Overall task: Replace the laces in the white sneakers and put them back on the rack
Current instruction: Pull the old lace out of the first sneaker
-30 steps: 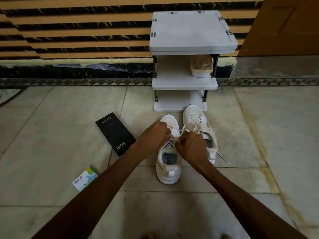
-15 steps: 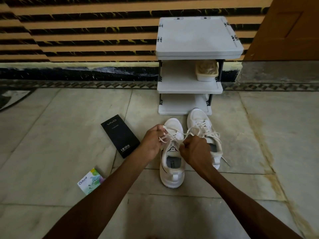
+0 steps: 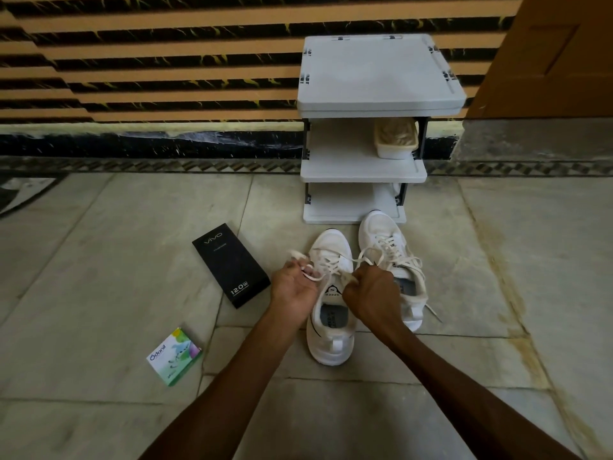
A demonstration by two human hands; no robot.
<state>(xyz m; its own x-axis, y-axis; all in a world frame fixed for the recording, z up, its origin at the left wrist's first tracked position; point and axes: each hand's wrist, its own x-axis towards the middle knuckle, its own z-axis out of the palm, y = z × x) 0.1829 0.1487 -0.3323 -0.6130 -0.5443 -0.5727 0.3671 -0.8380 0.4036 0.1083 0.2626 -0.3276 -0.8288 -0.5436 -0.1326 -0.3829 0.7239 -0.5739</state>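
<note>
Two white sneakers stand side by side on the floor in front of a white three-tier rack (image 3: 363,172). The left sneaker (image 3: 330,336) is nearer me, with its white lace (image 3: 326,262) drawn out to both sides. My left hand (image 3: 293,288) grips one lace end at the shoe's left. My right hand (image 3: 371,295) grips the other end over the tongue. The right sneaker (image 3: 386,240) sits behind my right hand, laced, with loose loops trailing to the right.
A black phone box (image 3: 230,268) lies left of the shoes, and a small green-and-white carton (image 3: 174,356) lies nearer me. A cream container (image 3: 396,137) sits on the rack's middle shelf. A striped wall is behind, a brown door (image 3: 547,54) at right.
My hands have moved apart, the left one out to the left, pulling the lace ends taut across the left sneaker. The view has shifted slightly.
</note>
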